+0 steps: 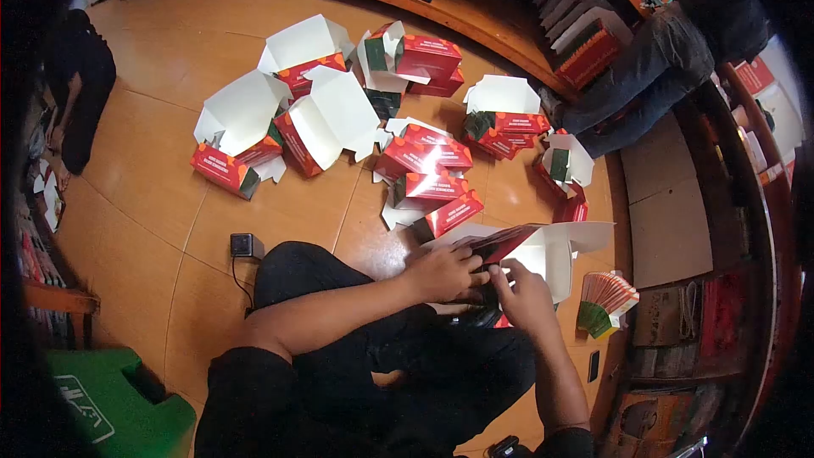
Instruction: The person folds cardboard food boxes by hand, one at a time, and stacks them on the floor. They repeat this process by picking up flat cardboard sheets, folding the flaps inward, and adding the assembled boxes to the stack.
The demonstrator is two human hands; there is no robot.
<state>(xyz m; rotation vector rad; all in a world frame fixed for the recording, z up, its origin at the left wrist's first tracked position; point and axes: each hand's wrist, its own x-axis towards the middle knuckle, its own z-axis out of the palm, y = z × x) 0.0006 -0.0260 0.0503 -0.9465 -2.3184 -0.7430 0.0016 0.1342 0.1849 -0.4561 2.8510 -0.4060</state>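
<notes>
You sit on the tiled floor (153, 161) with bare room to your left, as far as a small black device (246, 245) on its cable just beside your knee, and a green stool (110, 399) behind that; ahead, the floor is crowded by a heap of folded red-and-white boxes (356, 119) that reaches nearly to your hands, and beyond it runs the curved wooden shelf edge (475, 13), where another person's legs (644, 76) stretch along it. To your right the room is tight: a fanned stack of flat cards (606, 301) lies just beside your wrist, with shelving close behind. The half-folded carton (551, 246) rests over your lap, its white flaps open toward the right. Your left hand (445, 274) reaches across your raised knee, forearm level, fingers curled and pinching the carton's near flap. Your right hand (526, 293) comes up from below, wrist bent, fingers pressed together on the same flap, touching the left fingertips; you cannot tell whether its thumb grips underneath
</notes>
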